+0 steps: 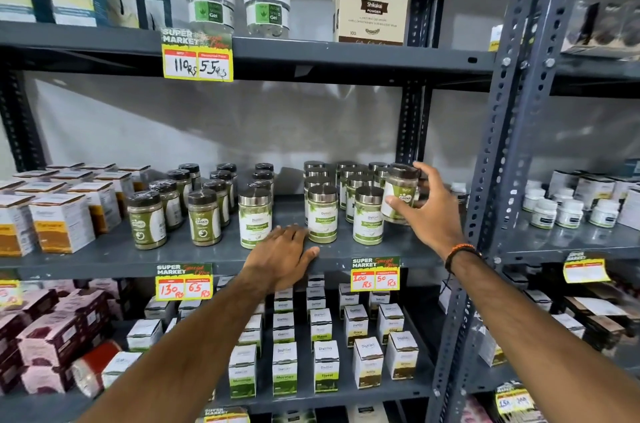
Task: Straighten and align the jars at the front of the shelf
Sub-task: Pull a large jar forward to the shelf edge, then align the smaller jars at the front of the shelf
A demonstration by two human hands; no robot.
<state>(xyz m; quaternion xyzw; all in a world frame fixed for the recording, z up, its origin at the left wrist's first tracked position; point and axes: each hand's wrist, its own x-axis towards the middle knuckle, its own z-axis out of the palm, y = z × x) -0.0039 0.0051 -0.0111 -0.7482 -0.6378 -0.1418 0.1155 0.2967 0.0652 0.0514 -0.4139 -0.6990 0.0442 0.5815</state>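
Note:
On the middle shelf (pixel 104 260) stand rows of jars. Dark-lidded jars of green powder (pixel 147 220) fill the left rows. Silver-lidded jars with green and white labels (pixel 322 214) stand at centre and right. My right hand (pixel 429 206) grips a dark-lidded jar (pixel 401 192), tilted and lifted slightly at the right end of the rows. My left hand (pixel 282 254) lies flat on the shelf's front edge, fingers spread, between two silver-lidded front jars (pixel 255 216). It holds nothing.
White and orange boxes (pixel 62 222) stand at the shelf's left. A grey slotted upright (pixel 512 145) rises just right of my right hand. Price tags (pixel 375 273) hang on the shelf edge. Small white boxes (pixel 325 365) fill the shelf below; gel jars (pixel 209 5) sit above.

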